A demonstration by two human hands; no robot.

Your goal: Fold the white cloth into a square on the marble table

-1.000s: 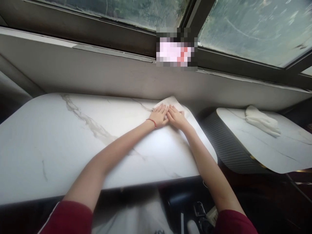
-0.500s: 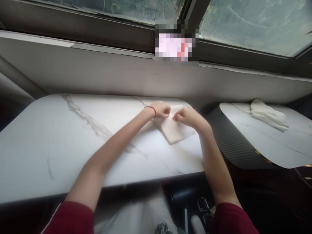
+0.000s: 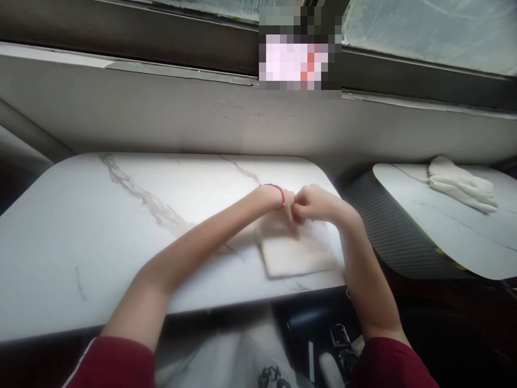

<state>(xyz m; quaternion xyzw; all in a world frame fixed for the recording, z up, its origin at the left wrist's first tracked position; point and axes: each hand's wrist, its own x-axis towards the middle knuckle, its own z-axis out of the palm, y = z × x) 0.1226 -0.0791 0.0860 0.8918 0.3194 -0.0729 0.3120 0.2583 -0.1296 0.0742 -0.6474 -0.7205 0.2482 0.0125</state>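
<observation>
A folded white cloth (image 3: 297, 261) lies flat near the right end of the marble-patterned table (image 3: 133, 258). My left hand (image 3: 288, 203), below a red cord bracelet (image 3: 278, 189), is over the cloth's far part. One of its fingers stretches down onto the cloth, blurred; the others are hidden behind the wrist. Close against it, my right hand (image 3: 313, 202) is closed, its curled fingers pinching at the cloth's far part. The two hands meet there and cover that edge.
To the right, a second marble-topped table (image 3: 444, 215) with a ribbed dark side holds a pair of white gloves (image 3: 460, 186). A wall (image 3: 169, 116) and window frame run behind the tables. Dark items, including a strap buckle (image 3: 339, 337), sit below the front edge.
The cloth has come nearer to me and turned, its near edge now roughly parallel to the table's front edge. My hands have come together, the left moving right and slightly nearer.
</observation>
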